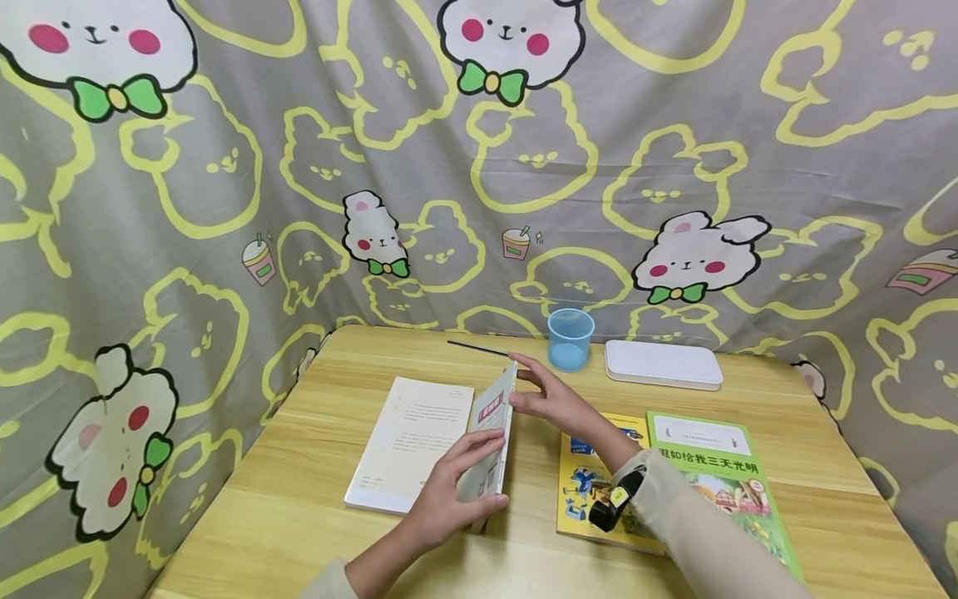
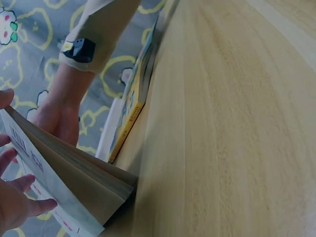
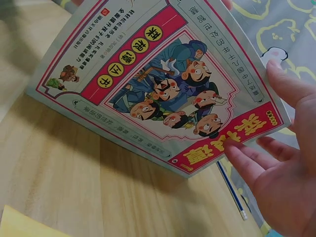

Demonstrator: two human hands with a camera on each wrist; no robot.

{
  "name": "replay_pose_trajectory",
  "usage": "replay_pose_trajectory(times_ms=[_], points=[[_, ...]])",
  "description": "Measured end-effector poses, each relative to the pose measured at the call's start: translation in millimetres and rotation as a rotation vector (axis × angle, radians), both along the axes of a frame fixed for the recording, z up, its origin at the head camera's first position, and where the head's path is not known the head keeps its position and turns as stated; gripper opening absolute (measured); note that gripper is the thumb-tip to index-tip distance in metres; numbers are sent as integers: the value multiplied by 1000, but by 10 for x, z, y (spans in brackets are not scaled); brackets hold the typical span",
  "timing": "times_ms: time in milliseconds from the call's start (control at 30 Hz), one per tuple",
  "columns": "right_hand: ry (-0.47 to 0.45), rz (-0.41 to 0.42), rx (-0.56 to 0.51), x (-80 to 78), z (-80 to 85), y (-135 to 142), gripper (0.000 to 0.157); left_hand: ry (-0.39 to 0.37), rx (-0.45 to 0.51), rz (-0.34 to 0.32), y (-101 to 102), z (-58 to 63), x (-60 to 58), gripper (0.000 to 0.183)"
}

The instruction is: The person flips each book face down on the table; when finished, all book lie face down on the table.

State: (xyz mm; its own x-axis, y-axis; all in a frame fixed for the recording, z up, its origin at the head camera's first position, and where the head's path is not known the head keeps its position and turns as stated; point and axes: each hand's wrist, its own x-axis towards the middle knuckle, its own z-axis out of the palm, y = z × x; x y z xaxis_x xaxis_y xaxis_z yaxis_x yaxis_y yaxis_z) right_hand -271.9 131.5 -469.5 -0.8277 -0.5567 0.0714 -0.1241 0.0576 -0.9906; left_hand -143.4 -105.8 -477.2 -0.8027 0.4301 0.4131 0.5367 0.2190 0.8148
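Between the two hands a paperback book [image 1: 490, 398] stands on edge above the table, slightly tilted. Its front cover [image 3: 168, 94], with a red-bordered cartoon group of people, faces the right side; the pale back cover [image 2: 29, 153] faces the left hand. My left hand [image 1: 447, 492] grips the near end, fingers spread over the back cover and thumb by the near edge. At the far end my right hand [image 1: 552, 399] holds the corner, thumb at the edge and fingertips against the front cover. Just left lies another book [image 1: 412, 441], a cream printed page facing up.
Under the right forearm lie a yellow book [image 1: 576, 507] and a green book [image 1: 737, 499], side by side. Towards the back are a pencil [image 1: 475, 346], a blue cup [image 1: 571, 341] and a white flat case [image 1: 662, 364]. A patterned curtain [image 1: 449, 166] surrounds the table.
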Motion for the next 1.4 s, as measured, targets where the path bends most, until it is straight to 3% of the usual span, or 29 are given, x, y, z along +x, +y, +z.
replay_pose_trajectory(times_ms=[133,333,433,633,1133,1233,1400], points=[[-15,1,-43,4,-37,43,77,-1,-1,-7,51,-27,-22,66],[35,-23,6,-1,-90,142,76,-10,-21,-28,128,-96,-39,74],[53,-29,25,-2,-111,177,76,-54,-41,-37,159,-117,-39,81],[39,-35,31,20,-125,221,76,-141,-135,-14,190,-166,-61,88],[11,-45,31,39,-227,350,80,-180,-302,7,253,-256,-87,90],[46,-37,57,29,-242,376,80,-181,-343,16,279,-272,-79,94],[160,-83,229,19,-274,438,81,-178,-419,35,312,-296,-59,98]])
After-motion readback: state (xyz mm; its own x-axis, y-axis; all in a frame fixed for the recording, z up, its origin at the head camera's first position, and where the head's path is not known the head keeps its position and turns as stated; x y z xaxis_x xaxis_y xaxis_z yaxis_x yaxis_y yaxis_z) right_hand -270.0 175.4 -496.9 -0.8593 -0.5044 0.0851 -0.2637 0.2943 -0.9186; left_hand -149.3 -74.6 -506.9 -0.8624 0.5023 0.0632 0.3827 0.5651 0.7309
